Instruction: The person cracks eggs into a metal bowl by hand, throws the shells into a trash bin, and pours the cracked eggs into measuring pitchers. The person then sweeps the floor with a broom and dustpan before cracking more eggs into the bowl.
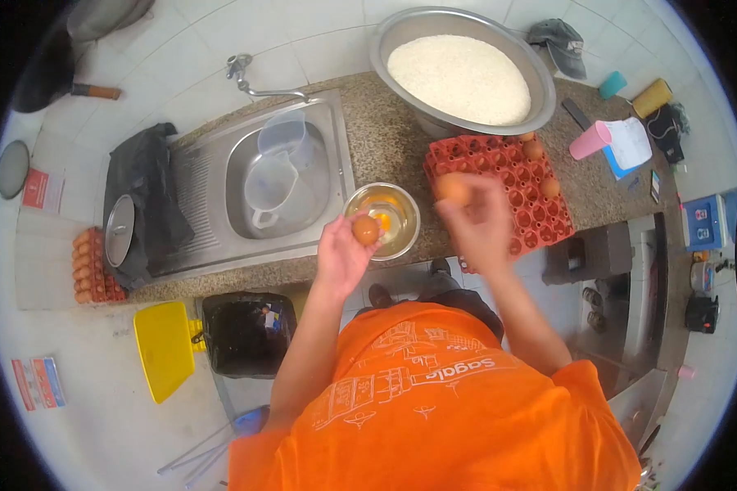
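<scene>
Head view, looking down past the person's orange shirt [458, 409] to a speckled stone counter [385, 139]: from where I stand, the left hand [340, 252] is turned palm up, its fingers curled around a brown egg [366, 231]. That egg sits over the near left side of a small metal bowl [406, 204], though I can't tell whether shell and rim touch. Inside the bowl, just beside the egg, shows a yellow yolk [384, 221].

The right hand [487, 217] is raised over the near left part of a red egg tray [532, 217]. It is blurred, but it seems to pinch a second egg [453, 189] between thumb and fingers, to the right of the small bowl and well apart from the first one. Most of the tray's cups that I can see are bare; a few loose eggs [550, 188] sit toward its far and right sides.

Behind the tray stands a big metal basin [542, 92] filled with white grain [458, 78], and a pink cup [590, 141] lies to the right. On the left, two clear plastic jugs [270, 190] rest in the steel sink [326, 192], under the tap [274, 93]. Farther left, a round lid [120, 229] lies on a black plastic bag [143, 176], near another stack of eggs [84, 263]
</scene>
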`<state>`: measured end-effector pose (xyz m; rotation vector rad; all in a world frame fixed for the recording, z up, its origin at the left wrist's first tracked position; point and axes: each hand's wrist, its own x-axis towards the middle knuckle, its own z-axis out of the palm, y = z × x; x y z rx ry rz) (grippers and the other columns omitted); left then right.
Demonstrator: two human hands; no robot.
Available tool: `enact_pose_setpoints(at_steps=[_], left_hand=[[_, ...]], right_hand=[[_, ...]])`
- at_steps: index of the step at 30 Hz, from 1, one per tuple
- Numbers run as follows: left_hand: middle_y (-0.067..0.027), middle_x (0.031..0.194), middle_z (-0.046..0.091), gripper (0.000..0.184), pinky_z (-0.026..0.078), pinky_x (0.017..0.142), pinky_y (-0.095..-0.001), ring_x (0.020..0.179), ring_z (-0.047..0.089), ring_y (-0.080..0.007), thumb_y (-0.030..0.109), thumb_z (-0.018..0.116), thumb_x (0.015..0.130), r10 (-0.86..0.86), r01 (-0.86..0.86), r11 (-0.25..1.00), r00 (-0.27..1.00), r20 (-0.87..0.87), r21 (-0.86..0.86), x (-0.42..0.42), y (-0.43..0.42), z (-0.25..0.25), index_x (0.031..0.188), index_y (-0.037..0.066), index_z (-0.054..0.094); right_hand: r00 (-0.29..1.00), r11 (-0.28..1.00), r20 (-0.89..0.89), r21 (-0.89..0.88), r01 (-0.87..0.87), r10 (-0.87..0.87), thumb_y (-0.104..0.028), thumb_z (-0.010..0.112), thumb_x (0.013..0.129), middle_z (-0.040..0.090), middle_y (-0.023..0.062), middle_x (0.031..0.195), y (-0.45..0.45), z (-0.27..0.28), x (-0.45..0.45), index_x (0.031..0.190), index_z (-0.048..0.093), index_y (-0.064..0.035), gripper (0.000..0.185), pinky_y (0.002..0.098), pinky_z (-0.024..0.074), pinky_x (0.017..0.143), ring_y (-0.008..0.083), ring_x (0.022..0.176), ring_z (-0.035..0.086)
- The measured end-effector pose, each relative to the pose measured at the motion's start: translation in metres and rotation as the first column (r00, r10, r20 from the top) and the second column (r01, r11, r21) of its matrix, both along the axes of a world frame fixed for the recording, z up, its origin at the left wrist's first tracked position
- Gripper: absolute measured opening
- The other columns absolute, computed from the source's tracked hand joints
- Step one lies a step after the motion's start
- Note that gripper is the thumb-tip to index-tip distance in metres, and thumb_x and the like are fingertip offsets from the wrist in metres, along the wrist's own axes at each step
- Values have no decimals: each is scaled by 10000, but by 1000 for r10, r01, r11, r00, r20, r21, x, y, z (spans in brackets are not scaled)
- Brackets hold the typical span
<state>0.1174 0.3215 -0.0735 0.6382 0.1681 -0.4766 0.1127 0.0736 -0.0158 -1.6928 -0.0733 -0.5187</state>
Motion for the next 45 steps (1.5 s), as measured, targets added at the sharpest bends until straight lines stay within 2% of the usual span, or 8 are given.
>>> enact_pose_setpoints(at_steps=[6, 9, 11, 18, 23, 33, 38, 45], left_hand=[[-131, 1342, 621, 602, 502, 978, -372, 1185, 616, -235, 479, 434, 1060, -71, 65, 991, 996, 46, 117, 20, -21, -5, 1396, -14, 512], [-97, 1341, 629, 527, 506, 938, -325, 1161, 618, -195, 359, 513, 1056, -101, 101, 975, 995, -11, 198, 20, -16, -9, 1455, 14, 487], [-121, 1312, 682, 471, 508, 1006, -337, 1176, 645, -187, 179, 651, 997, -247, -37, 685, 928, 279, 728, 20, -17, 1, 1440, 50, 555], [-102, 1048, 789, 306, 561, 886, -321, 961, 722, -157, 159, 804, 873, -444, -142, 490, 808, 387, 860, 46, 3, -15, 1141, 16, 766], [-71, 946, 783, 320, 553, 796, -287, 861, 695, -109, 147, 839, 808, -444, -200, 301, 836, 322, 933, 45, 3, -25, 1092, 13, 776], [-109, 925, 793, 311, 568, 797, -308, 852, 729, -145, 150, 796, 791, -389, -251, 226, 863, 324, 941, 44, 2, -31, 1074, 21, 793], [-101, 909, 793, 291, 563, 750, -288, 839, 729, -133, 158, 785, 832, -475, -322, 150, 806, 354, 935, 45, 16, -27, 1094, 32, 795], [-52, 1048, 747, 378, 459, 557, -201, 669, 617, -99, 323, 726, 1013, -120, 153, 834, 988, -97, 531, 34, 11, -46, 1276, 53, 695]], right_hand=[[971, 905, 29, -370, -211, 238, -87, 825, 874, 712, 173, 1216, 48, -53, 3, 1231, 628, -7, 416, 370, 578, 917, 305, 1072, 730], [927, 947, -250, -87, -310, 280, -112, 771, 950, 728, 155, 1165, 41, -54, 8, 1223, 627, 16, 334, 355, 587, 897, 274, 1024, 743], [740, 865, -493, 440, -241, 457, -121, 697, 1023, 737, 122, 1118, 37, -65, 18, 1247, 628, 35, 282, 326, 596, 859, 218, 977, 742], [613, 771, -514, 574, -273, 600, -133, 670, 1046, 735, 93, 1103, 37, -72, 28, 1328, 626, 22, 324, 298, 597, 826, 171, 955, 725], [788, 907, -498, -5, -421, 362, -133, 758, 884, 787, 135, 1042, 46, -90, 32, 1242, 718, 5, 385, 332, 604, 838, 201, 900, 767], [835, 869, -502, -283, -406, 226, -92, 719, 839, 770, 214, 1045, 44, -85, 36, 1188, 765, -33, 357, 396, 600, 864, 333, 936, 765], [964, 795, -145, -545, -266, 224, -48, 722, 885, 731, 213, 1153, 41, -90, 33, 1224, 735, -36, 339, 408, 589, 879, 327, 1048, 725], [938, 959, -295, -159, -234, 180, -226, 841, 848, 701, 190, 1283, 52, -68, 24, 1247, 724, -30, 460, 446, 572, 941, 380, 1074, 713]])
